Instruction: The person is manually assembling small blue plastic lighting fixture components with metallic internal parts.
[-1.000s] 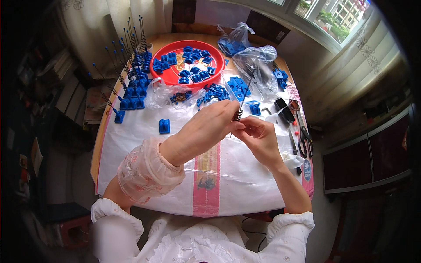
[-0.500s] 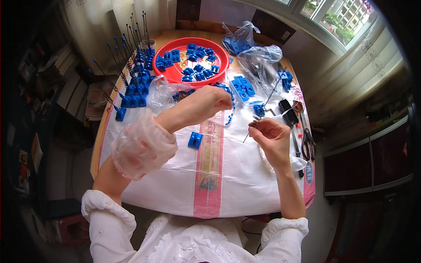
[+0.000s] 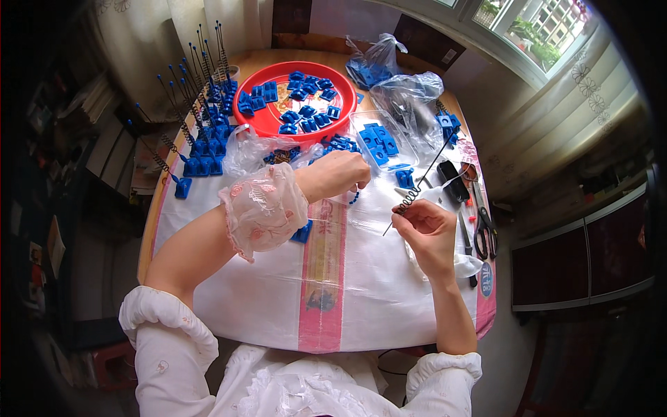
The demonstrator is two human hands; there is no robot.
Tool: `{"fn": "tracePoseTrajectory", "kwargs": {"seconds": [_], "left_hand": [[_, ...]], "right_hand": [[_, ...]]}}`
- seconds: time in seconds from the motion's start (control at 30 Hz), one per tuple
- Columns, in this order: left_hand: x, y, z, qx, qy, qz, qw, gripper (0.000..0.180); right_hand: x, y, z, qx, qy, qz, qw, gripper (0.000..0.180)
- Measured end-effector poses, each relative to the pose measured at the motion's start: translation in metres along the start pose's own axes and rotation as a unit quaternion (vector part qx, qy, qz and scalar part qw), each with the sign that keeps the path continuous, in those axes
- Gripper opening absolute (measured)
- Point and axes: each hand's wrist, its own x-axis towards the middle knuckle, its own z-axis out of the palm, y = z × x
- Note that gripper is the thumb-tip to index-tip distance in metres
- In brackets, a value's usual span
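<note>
In my right hand, pinched between thumb and fingers, is a black coiled wire spring. One long straight end slants up and away to the right; a short end pokes out below the fingertips. My left hand is curled palm down over the middle of the table, and what its fingertips may hold is hidden. A string of small blue beads shows just below it, with a pile of blue beads behind. A blue plastic clip-like base lies beyond the spring. Another blue base sits partly behind my left sleeve cuff.
A red round tray holds several blue parts. Blue bases with upright spring wires crowd the left side. A clear box of blue pieces and plastic bags are at the back right. Scissors and a black object line the right edge.
My left hand has moved down and slightly left, over the bead string. The spring in my right hand has turned, so its coils now show. The view has shifted slightly.
</note>
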Motion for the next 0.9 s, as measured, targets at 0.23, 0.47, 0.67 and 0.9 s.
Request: {"fn": "tracePoseTrajectory", "kwargs": {"seconds": [0.23,0.47,0.67,0.9], "left_hand": [[0.002,-0.002,0.003,-0.009,-0.03,-0.029,0.999,0.007],[-0.004,-0.013,0.01,-0.058,-0.03,-0.064,0.996,0.009],[-0.006,-0.007,-0.004,-0.043,-0.067,-0.084,0.993,0.012],[-0.026,0.037,-0.047,-0.218,0.074,-0.103,0.968,0.01]], "right_hand": [[0.002,0.002,-0.002,-0.009,0.001,0.007,1.0,0.009],[0.002,0.003,0.001,-0.002,-0.002,0.014,1.0,0.009],[0.002,0.002,0.002,-0.004,-0.003,0.01,1.0,0.01],[-0.002,0.004,-0.002,0.016,0.032,-0.017,0.999,0.01]]}}
